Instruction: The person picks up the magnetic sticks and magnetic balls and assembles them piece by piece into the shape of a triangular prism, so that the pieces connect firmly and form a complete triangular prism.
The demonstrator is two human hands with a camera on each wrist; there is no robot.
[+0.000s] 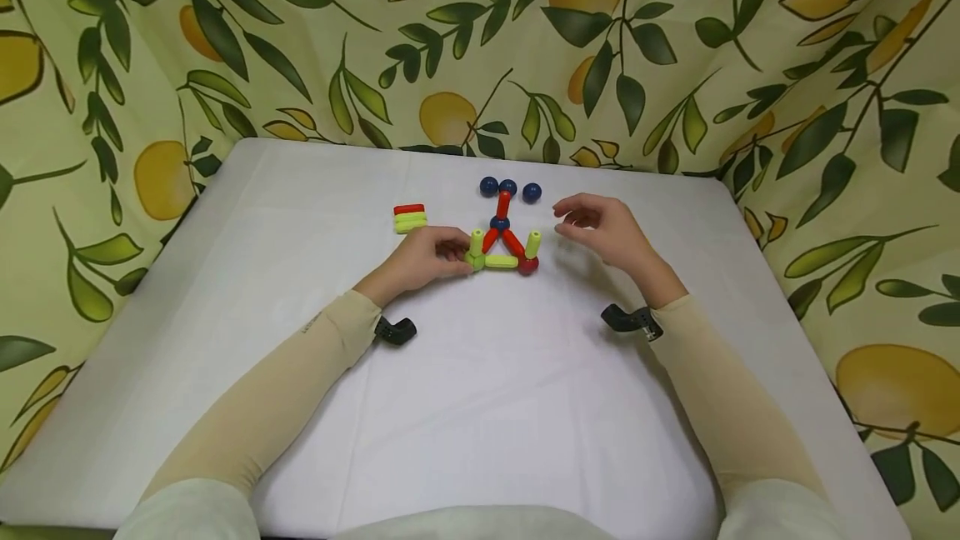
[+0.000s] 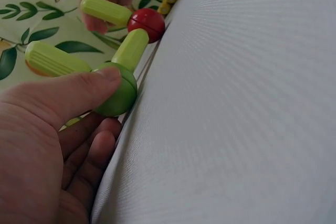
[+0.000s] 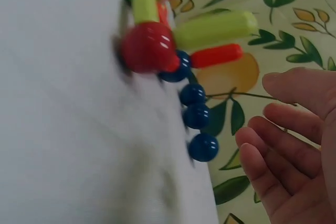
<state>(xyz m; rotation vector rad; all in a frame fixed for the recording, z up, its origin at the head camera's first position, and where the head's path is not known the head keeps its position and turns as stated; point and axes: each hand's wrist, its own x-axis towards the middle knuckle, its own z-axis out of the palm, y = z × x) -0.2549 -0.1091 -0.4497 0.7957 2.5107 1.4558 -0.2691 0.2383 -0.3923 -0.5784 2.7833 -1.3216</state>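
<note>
A triangular frame of magnetic sticks and balls stands on the white table. Its corners are a green ball (image 2: pixel 122 95), a red ball (image 1: pixel 528 264) and a dark blue ball (image 1: pixel 500 224). A yellow-green stick (image 1: pixel 501 262) links the green and red balls; red sticks (image 1: pixel 513 242) run to the blue one. From each corner a stick rises, yellow-green on green and red, red (image 1: pixel 504 205) on blue. My left hand (image 1: pixel 431 259) holds the green ball, thumb on its near side. Apart from the frame, on its right, my right hand (image 1: pixel 596 227) hovers with loosely bent fingers, holding nothing.
Three loose blue balls (image 1: pixel 532 192) lie behind the frame. To its left, beyond my left hand, one red stick (image 1: pixel 409 209) and a few yellow-green sticks (image 1: pixel 411 227) lie side by side. A leaf-and-fruit patterned curtain (image 1: pixel 450 40) hangs past the table's far edge.
</note>
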